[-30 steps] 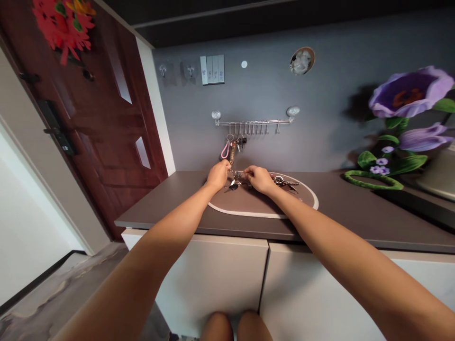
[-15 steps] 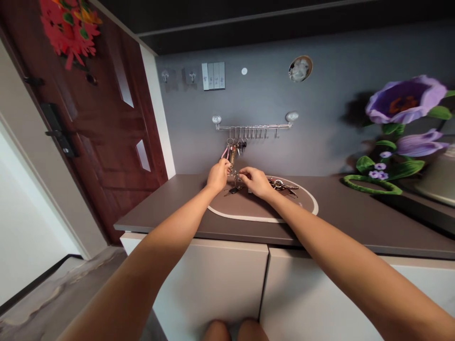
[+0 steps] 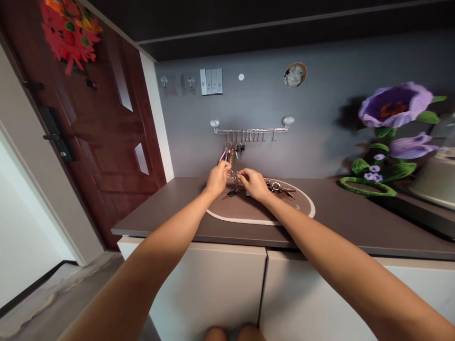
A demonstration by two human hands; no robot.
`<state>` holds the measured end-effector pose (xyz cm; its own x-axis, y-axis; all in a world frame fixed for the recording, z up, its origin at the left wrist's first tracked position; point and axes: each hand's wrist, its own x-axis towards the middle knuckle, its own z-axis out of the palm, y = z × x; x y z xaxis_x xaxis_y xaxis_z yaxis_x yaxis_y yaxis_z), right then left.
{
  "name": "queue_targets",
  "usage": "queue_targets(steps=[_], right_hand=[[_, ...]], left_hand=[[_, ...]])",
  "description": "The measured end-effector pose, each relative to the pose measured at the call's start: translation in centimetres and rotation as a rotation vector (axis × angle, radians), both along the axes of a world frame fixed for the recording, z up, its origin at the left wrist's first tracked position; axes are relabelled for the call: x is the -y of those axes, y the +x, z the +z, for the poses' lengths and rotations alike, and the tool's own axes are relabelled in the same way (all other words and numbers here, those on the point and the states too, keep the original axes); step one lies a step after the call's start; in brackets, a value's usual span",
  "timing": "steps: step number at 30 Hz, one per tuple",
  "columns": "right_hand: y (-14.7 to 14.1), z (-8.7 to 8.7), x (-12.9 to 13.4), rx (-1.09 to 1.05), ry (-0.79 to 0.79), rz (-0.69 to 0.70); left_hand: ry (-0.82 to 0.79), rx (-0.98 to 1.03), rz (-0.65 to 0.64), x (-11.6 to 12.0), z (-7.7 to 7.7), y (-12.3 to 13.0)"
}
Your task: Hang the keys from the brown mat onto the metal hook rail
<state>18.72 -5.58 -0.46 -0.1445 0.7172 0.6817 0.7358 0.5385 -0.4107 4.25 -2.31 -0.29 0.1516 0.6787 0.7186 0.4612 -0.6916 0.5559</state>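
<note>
Key bunch [image 3: 234, 180] raised off mat [image 3: 284, 219], apparently pinched between left hand [image 3: 217, 177], right hand [image 3: 253, 183]

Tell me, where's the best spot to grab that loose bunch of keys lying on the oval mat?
Probably its ring, from above: the loose bunch of keys lies flat on the oval mat, right of the right hand, with nothing over it, and the ring gathers the splayed keys.

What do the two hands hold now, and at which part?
Both the left hand and right hand pinch a bunch of keys near its ring, above the oval mat.
</note>
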Motion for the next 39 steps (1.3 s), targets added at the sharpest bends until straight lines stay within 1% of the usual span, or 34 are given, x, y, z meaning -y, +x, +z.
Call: queue_targets(steps=[5, 9, 14, 19, 22, 25, 30, 32, 34, 39], right_hand=[[0.2, -0.2, -0.5, -0.185, -0.078, 0.001], [0.6, -0.5, -1.4, -0.394, -0.147, 0.076], [0.9, -0.5, -1.7, -0.627, -0.205, 0.166], [1.5, -0.3, -1.9, -0.665, -0.141, 0.184], [1.7, -0.2, -2.0, -0.636, -0.109, 0.186], [1.6, -0.1, -1.8, -0.627, -0.119, 0.196], [1.4, 0.1, -1.3, -0.718, -0.156, 0.274], [1.4, 0.2, -1.1, -0.749, -0.168, 0.284], [1.5, 0.3, -1.0, -0.782, -0.178, 0.288], [1.8, 0.6, -1.0, -0.880, -0.204, 0.331]], left_hand=[[0.012, 0.038, -0.013, 0.5, 0.3, 0.1], [0.024, 0.040, 0.005, 0.8, 0.5, 0.1], [0.004, 0.050, -0.031, 0.7, 0.3, 0.2], [0.025, -0.041, -0.042, 0.7, -0.2, 0.4], [0.012, -0.088, -0.088, 0.6, -0.6, 0.7], [-0.004, -0.115, -0.117, 0.6, -0.9, 1.0], [-0.010, -0.151, -0.140, 0.9, -1.0, 1.2], [-0.017, -0.164, -0.146, 1.0, -1.0, 1.2], [-0.003, -0.190, -0.123, 0.9, -1.0, 1.2], [0.068, -0.257, -0.017, 0.4, -1.2, 0.9]])
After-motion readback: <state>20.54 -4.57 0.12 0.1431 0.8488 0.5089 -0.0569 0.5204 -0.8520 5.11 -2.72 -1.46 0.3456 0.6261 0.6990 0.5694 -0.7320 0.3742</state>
